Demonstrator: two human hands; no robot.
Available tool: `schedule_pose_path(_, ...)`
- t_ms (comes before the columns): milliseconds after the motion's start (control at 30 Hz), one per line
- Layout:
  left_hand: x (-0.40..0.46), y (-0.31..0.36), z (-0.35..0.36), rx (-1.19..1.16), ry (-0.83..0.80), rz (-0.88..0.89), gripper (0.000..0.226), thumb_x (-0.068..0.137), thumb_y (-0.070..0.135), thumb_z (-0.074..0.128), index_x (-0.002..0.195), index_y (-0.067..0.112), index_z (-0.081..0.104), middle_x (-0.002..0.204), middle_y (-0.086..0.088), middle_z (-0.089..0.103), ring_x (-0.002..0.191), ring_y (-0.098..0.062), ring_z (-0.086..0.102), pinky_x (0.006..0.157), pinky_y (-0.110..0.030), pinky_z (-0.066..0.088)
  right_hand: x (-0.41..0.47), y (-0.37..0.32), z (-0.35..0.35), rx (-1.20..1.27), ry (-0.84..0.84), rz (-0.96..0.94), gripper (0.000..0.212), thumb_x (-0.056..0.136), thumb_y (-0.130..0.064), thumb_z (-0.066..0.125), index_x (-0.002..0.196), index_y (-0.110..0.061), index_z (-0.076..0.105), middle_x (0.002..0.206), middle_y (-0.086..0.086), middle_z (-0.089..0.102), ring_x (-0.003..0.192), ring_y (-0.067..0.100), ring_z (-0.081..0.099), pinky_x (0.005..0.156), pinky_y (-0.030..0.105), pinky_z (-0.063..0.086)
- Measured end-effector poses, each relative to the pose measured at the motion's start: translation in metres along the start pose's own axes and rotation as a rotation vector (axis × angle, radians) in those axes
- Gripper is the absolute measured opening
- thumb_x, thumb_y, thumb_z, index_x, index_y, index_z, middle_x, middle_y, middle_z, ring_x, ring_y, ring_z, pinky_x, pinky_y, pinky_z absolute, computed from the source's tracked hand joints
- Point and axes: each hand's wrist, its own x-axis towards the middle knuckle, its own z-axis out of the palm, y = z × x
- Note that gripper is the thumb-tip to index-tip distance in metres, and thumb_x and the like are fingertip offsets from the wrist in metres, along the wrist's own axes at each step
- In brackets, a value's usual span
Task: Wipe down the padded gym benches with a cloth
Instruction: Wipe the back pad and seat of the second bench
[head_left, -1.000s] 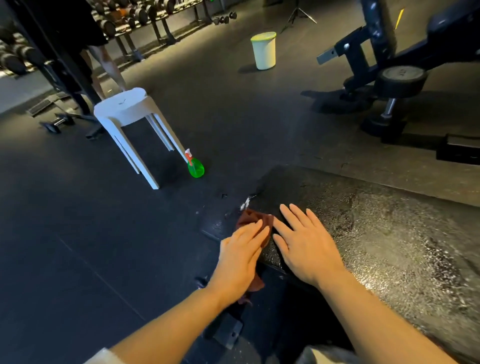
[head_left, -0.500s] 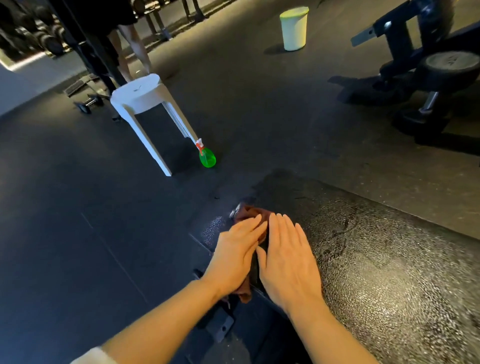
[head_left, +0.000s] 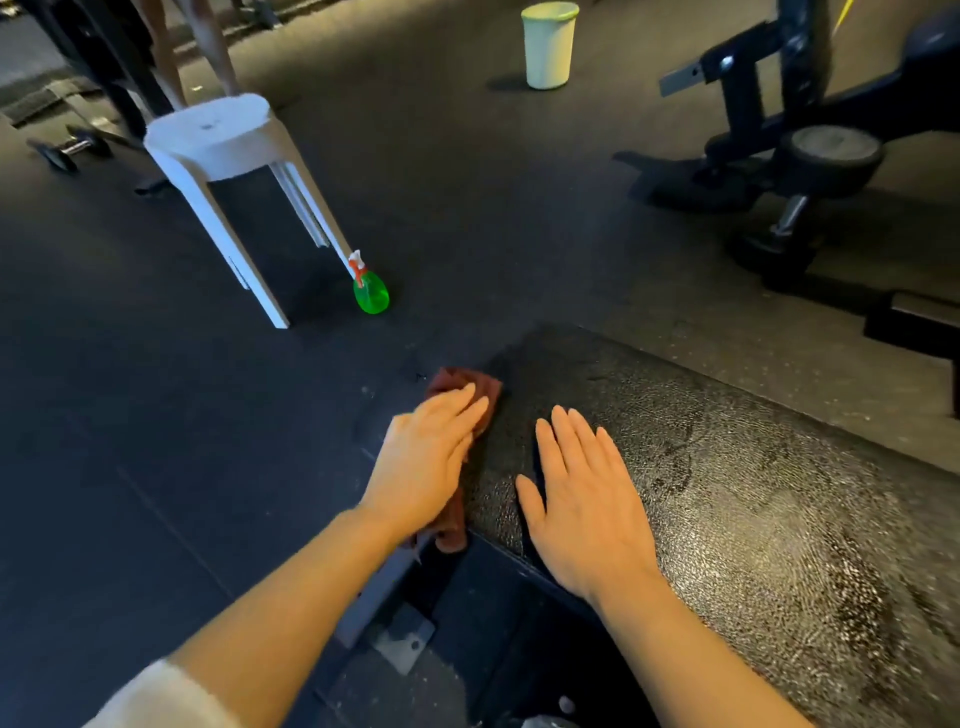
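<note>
Fingers of my left hand (head_left: 423, 457) are lying straight and close together, flat on the cloth (head_left: 470, 387), pressing it down rather than curling round it; my left forearm is reaching in from the lower left, a pale sleeve (head_left: 156, 696) showing at its end. My right hand (head_left: 582, 499) is resting palm down on the bench (head_left: 753, 493), fingers stretched out and slightly spread, thumb angled off to the side, holding nothing.

The cloth is looking reddish brown and crumpled. It is sitting at the corner end of the bench pad, mostly under my left palm and fingers: one bunched part is poking out just past my left fingertips, and another part is hanging down off the pad's edge below my wrist. It is lying just to the left of my right fingers, apart from them.

The bench pad is looking black and pebbled, glistening with a wet sheen beyond and to the right of my right fingers.

Well beyond my left fingertips, a green spray bottle (head_left: 371, 293) is standing on the floor, touching or just beside a leg of a white stool (head_left: 223, 137). Far past my right fingertips, a pale bin (head_left: 548, 47) is standing on the floor.
</note>
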Motion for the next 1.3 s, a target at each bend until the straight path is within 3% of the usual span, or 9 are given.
schedule_pose_path(100,0.021,0.002,0.009,0.043,0.007,-0.133,0.041,0.101,0.02,0.043,0.142,0.021,0.048,0.151,-0.001,0.041,0.138,-0.021,0.039,0.103,-0.038,0.033,0.001,-0.001,-0.004,-0.008,-0.031,-0.033,0.058,0.098,-0.048,0.023,0.147,-0.022,0.041,0.153,0.014,0.037,0.144,0.029,0.031,0.114,0.045,0.019)
schedule_pose_path(233,-0.023,0.011,0.0,-0.006,-0.013,0.157,0.041,0.092,0.016,0.048,0.129,0.008,0.062,0.133,-0.011,0.06,0.12,-0.026,0.058,0.093,-0.044,0.052,0.0,0.003,-0.018,0.286,-0.118,-0.055,0.062,0.092,-0.061,0.015,0.144,-0.038,0.042,0.158,-0.007,0.02,0.149,0.016,0.01,0.12,0.033,-0.005)
schedule_pose_path(367,-0.02,-0.031,-0.008,0.054,0.066,0.058,0.043,0.091,0.02,0.041,0.123,0.005,0.065,0.127,-0.015,0.063,0.111,-0.033,0.063,0.089,-0.048,0.055,-0.012,0.026,-0.033,0.381,0.143,0.295,0.037,0.099,-0.032,0.049,0.126,-0.013,0.064,0.142,0.004,0.051,0.134,0.02,0.039,0.113,0.033,0.027)
schedule_pose_path(467,-0.005,-0.02,-0.001,0.03,0.111,-0.031,0.037,0.09,0.014,0.05,0.121,0.006,0.067,0.125,-0.015,0.064,0.11,-0.035,0.063,0.088,-0.048,0.052,-0.008,0.027,-0.03,0.249,0.124,0.303,0.034,0.095,-0.021,0.057,0.125,-0.007,0.063,0.138,0.013,0.053,0.129,0.03,0.046,0.11,0.043,0.036)
schedule_pose_path(633,-0.032,0.004,-0.002,-0.07,-0.014,0.258,0.042,0.091,0.019,0.043,0.127,0.011,0.064,0.133,-0.006,0.061,0.121,-0.02,0.054,0.095,-0.036,0.048,0.016,-0.007,-0.016,0.166,0.047,0.112,0.043,0.09,-0.022,0.063,0.13,-0.007,0.058,0.14,0.014,0.051,0.129,0.031,0.047,0.114,0.042,0.027)
schedule_pose_path(867,0.02,-0.022,-0.004,0.001,0.022,-0.014,0.036,0.092,0.014,0.053,0.126,0.012,0.064,0.133,-0.009,0.06,0.12,-0.029,0.058,0.09,-0.046,0.05,0.041,-0.019,-0.009,0.078,-0.001,0.075,0.046,0.098,-0.029,0.046,0.14,-0.01,0.048,0.147,0.011,0.044,0.137,0.027,0.038,0.119,0.041,0.023)
schedule_pose_path(1033,-0.009,-0.013,-0.01,-0.067,-0.068,0.314,0.041,0.092,0.02,0.044,0.124,0.009,0.065,0.131,-0.008,0.062,0.12,-0.022,0.056,0.098,-0.037,0.048,0.042,-0.022,-0.008,0.046,-0.022,0.076,0.051,0.099,-0.032,0.033,0.141,-0.006,0.047,0.149,0.011,0.043,0.139,0.026,0.037,0.119,0.041,0.024)
schedule_pose_path(1233,0.041,-0.035,-0.01,-0.006,-0.086,-0.054,0.042,0.101,0.023,0.041,0.143,0.019,0.046,0.152,-0.003,0.04,0.138,-0.022,0.038,0.107,-0.047,0.038,0.045,-0.026,-0.011,0.019,-0.05,0.09,0.052,0.098,-0.032,0.032,0.14,-0.006,0.046,0.146,0.012,0.044,0.138,0.027,0.037,0.118,0.043,0.027)
schedule_pose_path(1300,0.037,-0.021,-0.007,-0.004,-0.091,0.022,0.042,0.098,0.018,0.046,0.14,0.015,0.051,0.148,-0.007,0.045,0.134,-0.025,0.044,0.104,-0.049,0.043,0.045,-0.027,-0.01,0.043,-0.063,0.089,0.051,0.097,-0.031,0.034,0.139,-0.004,0.047,0.145,0.014,0.045,0.137,0.029,0.038,0.117,0.044,0.028)
